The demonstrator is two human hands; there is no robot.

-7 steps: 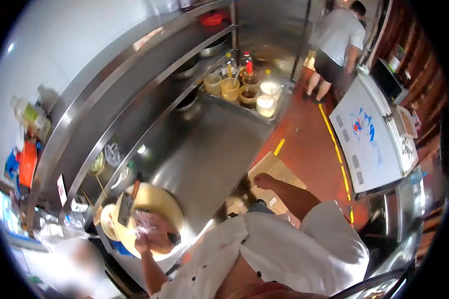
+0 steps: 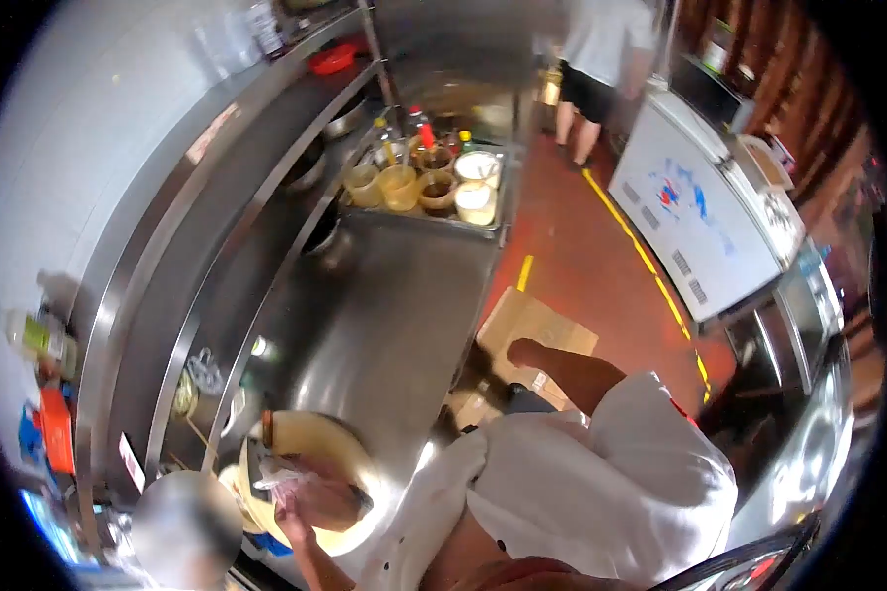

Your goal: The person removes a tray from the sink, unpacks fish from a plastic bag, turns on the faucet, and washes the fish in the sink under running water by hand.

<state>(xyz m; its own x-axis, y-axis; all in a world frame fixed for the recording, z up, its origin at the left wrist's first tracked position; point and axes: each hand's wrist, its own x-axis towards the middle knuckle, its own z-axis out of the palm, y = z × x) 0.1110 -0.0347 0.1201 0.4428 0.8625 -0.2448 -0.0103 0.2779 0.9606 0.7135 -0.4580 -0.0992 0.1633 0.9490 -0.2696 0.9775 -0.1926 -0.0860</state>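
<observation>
My left hand (image 2: 292,518) pinches a clear plastic bag (image 2: 284,483) at the near side of a round cutting board (image 2: 350,453). Dark reddish meat (image 2: 327,500) lies on the board beside the bag. A cleaver with a brown handle (image 2: 267,429) rests at the board's far left, its blade partly hidden by the bag. My right hand (image 2: 528,355) is held out over a cardboard box, away from the counter. It looks closed, and I cannot make out whether anything is in it.
The steel counter (image 2: 365,305) carries a tray (image 2: 434,219) of sauce tubs and bottles. Steel shelves (image 2: 182,256) run along the left. Cardboard (image 2: 552,325) lies on the red floor. A white freezer (image 2: 680,207) and another person (image 2: 596,59) are beyond; a blurred round shape is lower left.
The view has turned, so the tray and freezer sit further left. The other person has moved towards the top edge. My left hand still has the bag.
</observation>
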